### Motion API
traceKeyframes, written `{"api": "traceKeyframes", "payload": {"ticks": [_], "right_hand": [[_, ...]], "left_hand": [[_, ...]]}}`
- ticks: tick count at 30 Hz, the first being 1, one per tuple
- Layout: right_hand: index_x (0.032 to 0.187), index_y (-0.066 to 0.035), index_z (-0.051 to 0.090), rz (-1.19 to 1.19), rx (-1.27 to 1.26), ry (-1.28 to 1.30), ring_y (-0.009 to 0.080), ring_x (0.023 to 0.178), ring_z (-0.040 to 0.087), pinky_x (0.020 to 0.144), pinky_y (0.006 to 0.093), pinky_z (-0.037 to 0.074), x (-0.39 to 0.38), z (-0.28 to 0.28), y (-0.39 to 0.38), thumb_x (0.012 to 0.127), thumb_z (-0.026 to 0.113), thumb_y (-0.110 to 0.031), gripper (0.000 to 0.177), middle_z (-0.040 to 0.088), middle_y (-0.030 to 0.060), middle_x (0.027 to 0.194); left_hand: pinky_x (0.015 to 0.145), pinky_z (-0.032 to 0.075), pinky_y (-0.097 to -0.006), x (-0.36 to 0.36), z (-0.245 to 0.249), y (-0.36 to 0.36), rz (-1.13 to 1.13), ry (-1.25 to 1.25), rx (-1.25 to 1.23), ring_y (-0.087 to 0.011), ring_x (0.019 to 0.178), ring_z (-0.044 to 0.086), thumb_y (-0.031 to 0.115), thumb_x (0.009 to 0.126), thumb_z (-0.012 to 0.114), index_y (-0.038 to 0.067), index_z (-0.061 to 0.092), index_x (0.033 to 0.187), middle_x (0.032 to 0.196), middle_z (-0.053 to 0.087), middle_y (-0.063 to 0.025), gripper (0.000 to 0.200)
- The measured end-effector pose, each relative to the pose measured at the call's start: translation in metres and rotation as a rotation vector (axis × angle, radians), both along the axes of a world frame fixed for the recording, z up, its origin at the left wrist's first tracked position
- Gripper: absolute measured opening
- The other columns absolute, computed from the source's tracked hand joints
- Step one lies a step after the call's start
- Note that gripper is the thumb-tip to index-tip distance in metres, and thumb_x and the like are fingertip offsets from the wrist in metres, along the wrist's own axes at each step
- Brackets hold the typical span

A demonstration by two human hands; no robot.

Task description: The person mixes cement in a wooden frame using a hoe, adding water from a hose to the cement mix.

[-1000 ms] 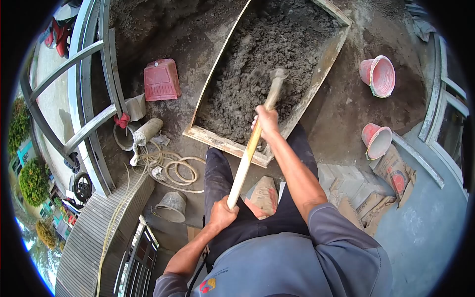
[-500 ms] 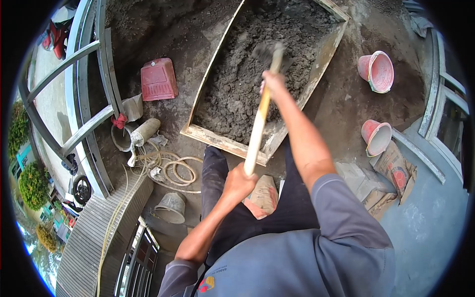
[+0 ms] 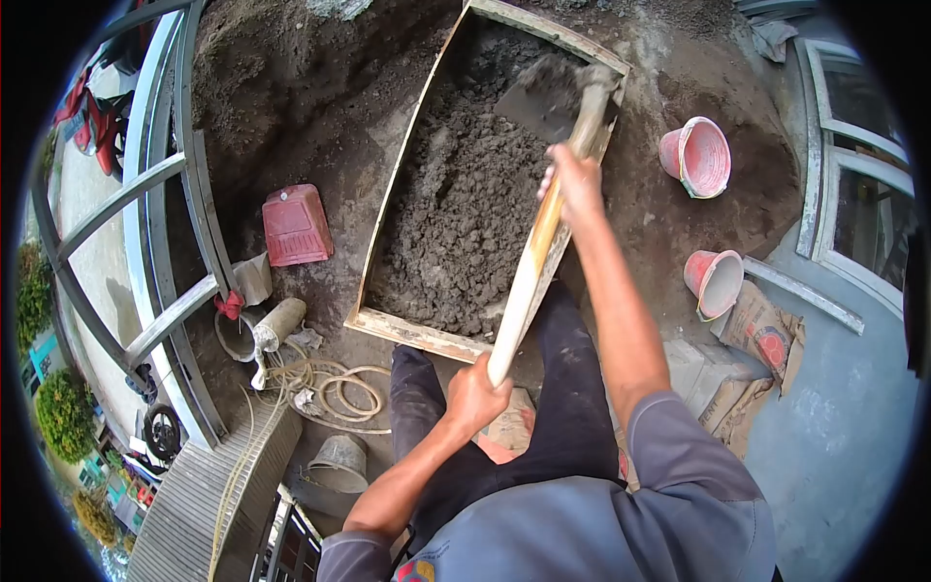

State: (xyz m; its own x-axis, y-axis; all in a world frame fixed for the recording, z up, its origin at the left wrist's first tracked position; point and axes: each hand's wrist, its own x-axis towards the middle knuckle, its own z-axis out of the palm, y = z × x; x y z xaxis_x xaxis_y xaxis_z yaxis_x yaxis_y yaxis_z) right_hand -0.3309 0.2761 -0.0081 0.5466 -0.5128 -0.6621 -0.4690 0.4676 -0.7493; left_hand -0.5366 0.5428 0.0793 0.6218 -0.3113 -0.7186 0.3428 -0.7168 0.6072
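Both hands grip the wooden handle of a hoe [image 3: 529, 267]. My left hand [image 3: 475, 398] wraps the butt end of the handle, close in front of my thighs. Farther up, my right hand [image 3: 577, 186] closes round the handle near the head. The hoe's wide metal blade [image 3: 536, 109] carries a clump of wet grey mortar and hangs over the far right corner of a wooden mixing box [image 3: 412, 335]. Lumpy mortar [image 3: 451, 223] covers the bottom of that box, which lies at a slant before my feet.
Two red buckets [image 3: 671, 160] [image 3: 696, 281] lie tipped on the right, near torn cement bags [image 3: 761, 335]. To the left are a red plastic container [image 3: 296, 228], a coiled hose [image 3: 344, 393] and a grey bucket [image 3: 339, 464]. Metal frames [image 3: 199, 291] stand along the left side.
The hoe's head has moved from the middle of the mortar to the box's far right corner, both hands still on the handle. The view has shifted, so the box sits lower in frame.
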Motion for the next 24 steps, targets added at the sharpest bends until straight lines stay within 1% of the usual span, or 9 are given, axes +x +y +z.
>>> {"api": "traceKeyframes", "payload": {"ticks": [2, 6, 8, 10, 11, 15, 17, 21, 24], "right_hand": [[0.092, 0.001, 0.057, 0.037, -0.062, -0.004, 0.0171, 0.051, 0.055, 0.044, 0.0354, 0.051, 0.046, 0.012, -0.044, 0.089, 0.066, -0.017, 0.021, 0.054, 0.0063, 0.070], [0.095, 0.003, 0.060, 0.073, -0.047, 0.077, 0.0181, 0.056, 0.056, 0.049, 0.0377, 0.053, 0.079, -0.051, -0.060, 0.090, 0.066, -0.020, 0.024, 0.056, 0.0068, 0.075], [0.095, -0.001, 0.057, 0.113, 0.030, 0.133, 0.0211, 0.052, 0.056, 0.047, 0.0403, 0.054, 0.042, -0.135, -0.023, 0.088, 0.069, -0.021, 0.024, 0.054, 0.0060, 0.069], [0.092, -0.002, 0.056, 0.089, 0.212, 0.282, 0.0222, 0.050, 0.055, 0.045, 0.0426, 0.053, -0.027, -0.179, 0.048, 0.090, 0.065, -0.017, 0.018, 0.054, 0.0075, 0.067], [0.090, -0.001, 0.055, 0.048, 0.281, 0.297, 0.0218, 0.050, 0.055, 0.044, 0.0423, 0.052, -0.052, -0.182, 0.072, 0.090, 0.064, -0.017, 0.018, 0.053, 0.0074, 0.066], [0.092, -0.002, 0.058, 0.020, 0.320, 0.308, 0.0202, 0.049, 0.053, 0.045, 0.0394, 0.050, -0.089, -0.121, 0.095, 0.090, 0.065, -0.018, 0.018, 0.052, 0.0059, 0.066], [0.086, -0.002, 0.054, -0.006, 0.281, 0.284, 0.0196, 0.046, 0.052, 0.042, 0.0395, 0.048, -0.092, -0.088, 0.100, 0.089, 0.064, -0.016, 0.018, 0.051, 0.0060, 0.064], [0.088, -0.001, 0.052, -0.032, 0.154, 0.137, 0.0184, 0.044, 0.052, 0.040, 0.0377, 0.049, -0.068, -0.026, 0.078, 0.088, 0.064, -0.014, 0.018, 0.051, 0.0066, 0.062], [0.091, -0.002, 0.057, 0.053, -0.006, 0.048, 0.0158, 0.052, 0.052, 0.047, 0.0346, 0.051, -0.025, 0.017, 0.024, 0.090, 0.067, -0.016, 0.017, 0.051, 0.0039, 0.069]], "left_hand": [[0.076, 0.056, -0.0536, 0.043, 0.003, -0.040, 0.014, -0.054, -0.053, -0.0491, 0.086, 0.069, 0.019, 0.082, 0.067, -0.001, 0.062, 0.104, 0.083, 0.069, -0.0316, 0.030], [0.079, 0.055, -0.0510, 0.077, -0.012, -0.058, 0.055, -0.048, -0.051, -0.0490, 0.090, 0.069, 0.018, 0.083, 0.064, -0.004, 0.061, 0.101, 0.086, 0.069, -0.0322, 0.028], [0.082, 0.055, -0.0546, 0.053, -0.024, -0.032, 0.056, 0.054, 0.025, -0.0489, 0.091, 0.069, 0.020, 0.084, 0.066, -0.001, 0.061, 0.104, 0.090, 0.070, -0.0305, 0.029], [0.083, 0.055, -0.0543, 0.006, -0.036, 0.015, 0.039, 0.099, 0.134, -0.0485, 0.092, 0.069, 0.020, 0.083, 0.067, 0.000, 0.062, 0.106, 0.091, 0.070, -0.0308, 0.031], [0.083, 0.055, -0.0542, -0.010, -0.033, 0.037, 0.020, 0.109, 0.188, -0.0483, 0.093, 0.069, 0.020, 0.083, 0.067, 0.000, 0.063, 0.107, 0.092, 0.070, -0.0311, 0.032], [0.082, 0.055, -0.0539, -0.042, 0.016, 0.064, -0.028, 0.186, 0.227, -0.0479, 0.092, 0.069, 0.018, 0.082, 0.067, 0.000, 0.063, 0.107, 0.091, 0.070, -0.0317, 0.031], [0.081, 0.055, -0.0540, -0.046, 0.033, 0.074, -0.027, 0.161, 0.198, -0.0478, 0.091, 0.069, 0.017, 0.082, 0.067, 0.000, 0.063, 0.105, 0.090, 0.070, -0.0316, 0.029], [0.075, 0.056, -0.0544, -0.047, 0.025, 0.075, -0.035, 0.078, 0.076, -0.0477, 0.084, 0.069, 0.016, 0.081, 0.068, -0.001, 0.062, 0.106, 0.085, 0.069, -0.0302, 0.031], [0.076, 0.056, -0.0553, -0.027, 0.017, 0.033, -0.016, -0.035, -0.056, -0.0480, 0.081, 0.070, 0.019, 0.080, 0.071, 0.000, 0.060, 0.107, 0.082, 0.069, -0.0295, 0.035]]}}
